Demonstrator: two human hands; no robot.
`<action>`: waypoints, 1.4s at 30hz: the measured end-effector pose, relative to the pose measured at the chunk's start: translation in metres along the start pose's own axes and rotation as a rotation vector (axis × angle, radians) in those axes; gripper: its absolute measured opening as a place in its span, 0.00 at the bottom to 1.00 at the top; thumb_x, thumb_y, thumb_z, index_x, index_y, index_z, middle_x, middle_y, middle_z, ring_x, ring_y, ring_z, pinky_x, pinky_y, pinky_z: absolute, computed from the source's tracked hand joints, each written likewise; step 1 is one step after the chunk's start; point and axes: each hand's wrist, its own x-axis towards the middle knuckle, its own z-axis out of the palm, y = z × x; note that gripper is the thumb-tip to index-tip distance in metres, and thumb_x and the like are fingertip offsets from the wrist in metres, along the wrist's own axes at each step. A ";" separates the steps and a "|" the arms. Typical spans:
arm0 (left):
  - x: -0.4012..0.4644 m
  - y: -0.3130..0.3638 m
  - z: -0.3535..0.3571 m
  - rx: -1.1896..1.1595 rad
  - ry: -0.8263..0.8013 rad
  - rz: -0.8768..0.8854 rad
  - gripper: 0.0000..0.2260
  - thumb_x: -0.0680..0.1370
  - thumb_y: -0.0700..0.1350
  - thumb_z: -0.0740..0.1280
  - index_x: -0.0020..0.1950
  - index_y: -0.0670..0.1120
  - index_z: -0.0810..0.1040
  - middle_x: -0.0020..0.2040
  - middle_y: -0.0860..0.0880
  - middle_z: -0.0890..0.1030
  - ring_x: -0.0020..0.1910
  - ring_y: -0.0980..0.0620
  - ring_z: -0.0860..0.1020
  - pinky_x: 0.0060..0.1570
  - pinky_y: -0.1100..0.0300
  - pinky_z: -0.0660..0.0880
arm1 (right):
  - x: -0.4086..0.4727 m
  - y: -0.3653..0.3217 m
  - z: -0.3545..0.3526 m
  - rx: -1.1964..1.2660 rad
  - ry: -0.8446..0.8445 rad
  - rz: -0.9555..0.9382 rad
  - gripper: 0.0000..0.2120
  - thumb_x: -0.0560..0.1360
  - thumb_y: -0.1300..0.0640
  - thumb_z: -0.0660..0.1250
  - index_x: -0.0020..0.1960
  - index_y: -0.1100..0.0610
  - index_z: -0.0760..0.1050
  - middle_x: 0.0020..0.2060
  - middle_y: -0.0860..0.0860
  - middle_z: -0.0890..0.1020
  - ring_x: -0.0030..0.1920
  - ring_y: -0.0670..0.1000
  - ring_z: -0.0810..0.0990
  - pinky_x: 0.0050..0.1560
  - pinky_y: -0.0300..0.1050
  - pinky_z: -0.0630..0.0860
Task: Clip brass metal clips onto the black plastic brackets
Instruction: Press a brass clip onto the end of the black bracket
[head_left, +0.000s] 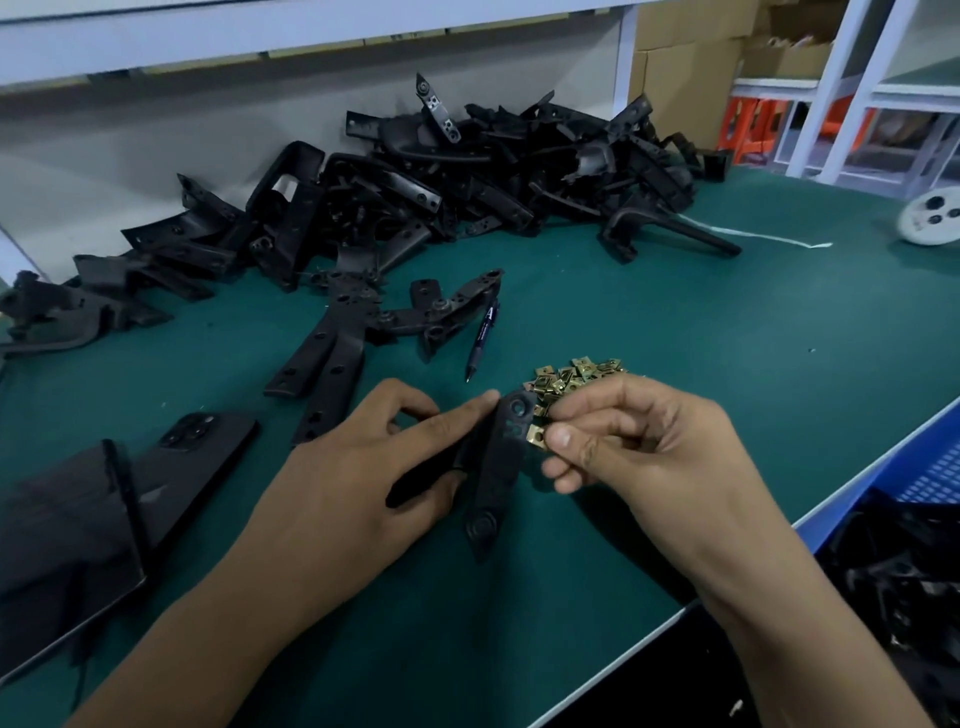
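Head view shows us our two hands meeting low over the green surface (649, 332), close to its near edge. Our left hand (358, 483) has its grip curled round a black plastic bracket (498, 467), fingers wrapped about the lower part and the forefinger stretched along its upper edge; the bracket stands tilted, its rounded end with a hole pointing away from us. Our right hand (639, 447) pinches a brass clip (536, 435) between thumb and fingertips, and the clip touches the right edge of the bracket just below the hole. We cannot tell whether it is seated on the plastic.

Just beyond our right hand lies a small heap of brass clips (576, 374), partly hidden by our fingers. At the near left edge of the surface we see a dark phone (202, 441) lying flat, with a larger dark flat object (62, 545) beside it. Below the near right edge sits a blue crate (924, 467) with more black parts in it.

Farther out, a dark pen (483, 335) lies beside several loose brackets (337, 338) spread toward the middle of the surface. Behind these, along the far edge, a large pile of brackets (467, 176) stretches from left to right. Near the far right edge rests a white round object (932, 221). Cardboard boxes (685, 67) stand beyond the far right corner.
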 end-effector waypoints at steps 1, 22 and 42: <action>0.000 0.000 0.000 0.007 0.000 0.002 0.31 0.76 0.54 0.70 0.77 0.71 0.64 0.58 0.61 0.72 0.45 0.58 0.78 0.37 0.53 0.80 | 0.000 0.000 0.000 -0.009 -0.004 0.000 0.04 0.73 0.68 0.75 0.46 0.62 0.82 0.35 0.59 0.85 0.34 0.54 0.86 0.37 0.40 0.81; 0.000 0.003 0.003 -0.051 0.040 0.001 0.27 0.78 0.59 0.66 0.76 0.72 0.65 0.58 0.61 0.72 0.49 0.56 0.77 0.41 0.53 0.80 | 0.001 0.000 -0.005 0.051 0.000 -0.056 0.07 0.68 0.59 0.77 0.45 0.58 0.83 0.36 0.58 0.86 0.35 0.52 0.85 0.37 0.38 0.80; 0.000 0.010 0.004 0.106 0.002 0.012 0.30 0.76 0.53 0.69 0.78 0.66 0.67 0.57 0.57 0.72 0.40 0.56 0.78 0.31 0.52 0.79 | -0.002 -0.001 0.000 -0.045 0.048 0.003 0.06 0.72 0.66 0.78 0.44 0.61 0.81 0.32 0.57 0.85 0.31 0.50 0.84 0.34 0.37 0.79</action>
